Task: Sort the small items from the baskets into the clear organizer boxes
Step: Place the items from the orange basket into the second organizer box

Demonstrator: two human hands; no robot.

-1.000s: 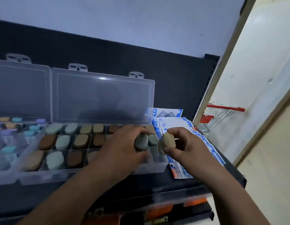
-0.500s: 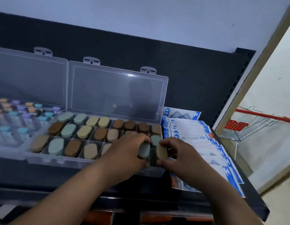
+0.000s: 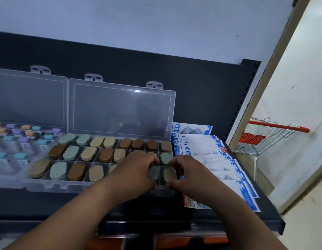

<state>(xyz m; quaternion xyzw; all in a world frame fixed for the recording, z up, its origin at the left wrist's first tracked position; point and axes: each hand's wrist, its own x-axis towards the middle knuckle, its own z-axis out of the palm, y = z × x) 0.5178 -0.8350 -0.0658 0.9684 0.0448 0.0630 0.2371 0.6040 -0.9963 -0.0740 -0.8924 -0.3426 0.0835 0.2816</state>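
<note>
From the head camera, the left hand (image 3: pixel 136 170) curls its fingers round a grey-green oval plastic piece (image 3: pixel 153 173). The right hand (image 3: pixel 190 175) pinches a tan oval plastic piece (image 3: pixel 169 175), and each piece is sunk into one of the two front-row compartments at the right end of the clear lidded organizer box (image 3: pixel 48 185) on the dark shelf (image 3: pixel 48 210). This looks like the placing step; next, both hands should let go cleanly and reach for more pieces, though no basket is in view.
</note>
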